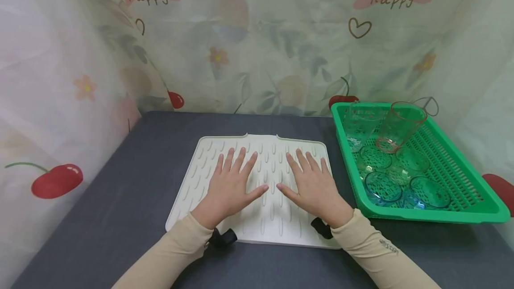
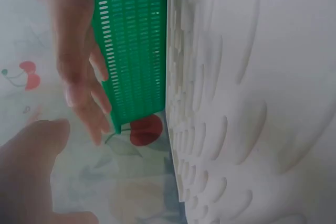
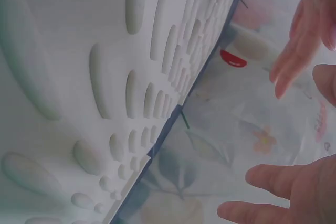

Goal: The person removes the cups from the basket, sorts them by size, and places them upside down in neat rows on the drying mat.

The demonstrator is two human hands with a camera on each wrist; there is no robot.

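Note:
A white drying mat (image 1: 267, 224) with raised oval ridges lies on the dark tabletop. Over its left half is my left hand (image 1: 229, 188), palm down, fingers straight and spread. My right hand (image 1: 315, 188) mirrors it on the right half, and the two thumbs point toward each other with a small gap between. Neither hand holds anything. From the side, the left wrist view has both hands apart from the ridged surface (image 2: 283, 66). The right wrist view likewise shows the fingers (image 3: 273, 182) away from the mat.
Right of the mat stands a green slotted basket (image 1: 474, 216). Inside are a tall clear glass (image 1: 359, 121), a red-rimmed glass (image 1: 403, 124) leaning, blue glasses (image 1: 383, 191) in front and other clear ones. A patterned curtain (image 1: 265, 48) encloses the dark table (image 1: 132, 182).

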